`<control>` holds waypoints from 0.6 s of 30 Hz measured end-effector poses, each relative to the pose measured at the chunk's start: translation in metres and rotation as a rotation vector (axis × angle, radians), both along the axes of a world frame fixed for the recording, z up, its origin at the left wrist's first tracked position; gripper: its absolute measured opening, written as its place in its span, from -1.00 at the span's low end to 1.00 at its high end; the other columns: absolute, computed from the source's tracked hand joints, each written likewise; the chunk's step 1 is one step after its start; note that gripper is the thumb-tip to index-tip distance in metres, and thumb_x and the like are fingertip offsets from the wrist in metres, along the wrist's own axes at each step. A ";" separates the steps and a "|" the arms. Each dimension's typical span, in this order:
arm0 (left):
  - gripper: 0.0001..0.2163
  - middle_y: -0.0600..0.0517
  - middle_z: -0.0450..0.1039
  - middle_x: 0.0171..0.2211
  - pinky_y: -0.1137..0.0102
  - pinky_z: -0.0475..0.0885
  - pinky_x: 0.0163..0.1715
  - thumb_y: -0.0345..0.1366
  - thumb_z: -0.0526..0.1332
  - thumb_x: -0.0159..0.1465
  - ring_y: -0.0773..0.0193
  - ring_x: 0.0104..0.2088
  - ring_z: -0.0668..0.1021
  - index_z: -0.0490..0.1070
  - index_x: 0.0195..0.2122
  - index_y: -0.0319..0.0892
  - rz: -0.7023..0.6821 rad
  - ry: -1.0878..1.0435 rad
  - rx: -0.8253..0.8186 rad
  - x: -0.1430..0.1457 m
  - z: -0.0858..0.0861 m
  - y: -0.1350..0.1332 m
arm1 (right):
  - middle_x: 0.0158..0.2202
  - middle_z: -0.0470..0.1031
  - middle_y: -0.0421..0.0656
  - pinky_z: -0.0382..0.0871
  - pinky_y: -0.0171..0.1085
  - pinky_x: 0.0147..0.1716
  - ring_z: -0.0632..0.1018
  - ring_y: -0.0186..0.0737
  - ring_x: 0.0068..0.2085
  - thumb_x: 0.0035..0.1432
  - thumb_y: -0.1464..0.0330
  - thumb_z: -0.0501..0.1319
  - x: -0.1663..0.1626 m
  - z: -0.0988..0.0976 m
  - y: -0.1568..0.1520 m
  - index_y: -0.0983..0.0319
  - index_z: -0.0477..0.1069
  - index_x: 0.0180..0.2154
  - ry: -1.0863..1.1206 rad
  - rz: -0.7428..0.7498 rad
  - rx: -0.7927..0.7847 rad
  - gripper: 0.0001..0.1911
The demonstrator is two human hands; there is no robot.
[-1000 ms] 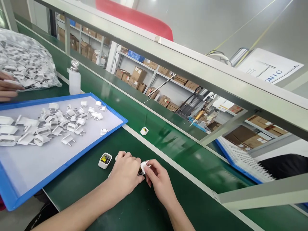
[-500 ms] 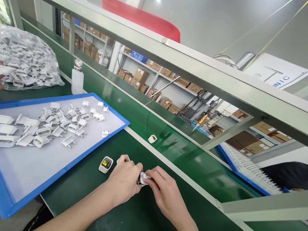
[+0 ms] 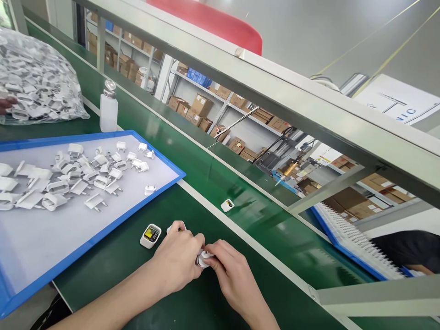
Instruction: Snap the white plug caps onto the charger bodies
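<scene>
My left hand (image 3: 180, 256) is closed around a small white charger part (image 3: 202, 258) with something dark at its edge. From the other side, the fingertips of my right hand (image 3: 232, 272) pinch the white piece at its end. Much of it is hidden by the fingers. Another white charger housing (image 3: 170, 227) shows partly behind my left hand's knuckles. To the left of that hand, an open charger housing (image 3: 150, 235) stands on the green work surface (image 3: 113, 270), a yellow and black component inside it.
A blue-rimmed tray (image 3: 85, 247) on the left holds many white two-pin plug pieces (image 3: 94, 201). Behind it stand a pump bottle (image 3: 108, 110) and a plastic bag of white parts (image 3: 41, 78), with another person's hand (image 3: 7, 104) at it. One housing (image 3: 227, 205) sits on the green belt (image 3: 261, 215).
The housing on the belt has moved right and slightly nearer. My right fingers have shifted a little on the white piece. The other person's hand at the bag has changed position.
</scene>
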State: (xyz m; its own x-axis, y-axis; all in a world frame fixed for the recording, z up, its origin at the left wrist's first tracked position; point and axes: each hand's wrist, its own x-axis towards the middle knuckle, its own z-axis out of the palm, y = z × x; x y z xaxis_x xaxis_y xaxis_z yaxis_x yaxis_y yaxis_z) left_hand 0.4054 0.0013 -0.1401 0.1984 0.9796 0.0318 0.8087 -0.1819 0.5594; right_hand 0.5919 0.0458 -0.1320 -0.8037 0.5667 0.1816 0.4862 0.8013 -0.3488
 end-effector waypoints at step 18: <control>-0.94 0.04 0.58 -0.41 0.14 0.32 -0.02 -0.32 0.28 0.25 0.14 -0.36 0.62 0.44 -0.35 -0.15 -0.009 0.040 0.082 0.001 -0.012 0.006 | -0.34 0.41 -0.19 0.19 -0.23 -0.41 0.34 -0.22 -0.37 0.48 0.48 0.02 -0.003 0.007 0.002 0.15 0.35 -0.15 -0.071 0.037 0.101 -0.82</control>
State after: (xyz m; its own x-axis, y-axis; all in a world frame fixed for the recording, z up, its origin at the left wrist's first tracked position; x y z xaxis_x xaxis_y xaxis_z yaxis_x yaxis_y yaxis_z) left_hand 0.4065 0.0068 -0.1522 0.2094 0.9723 0.1035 0.8283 -0.2326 0.5098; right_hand 0.5893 0.0478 -0.1248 -0.8364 0.5183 0.1782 0.4763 0.8483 -0.2315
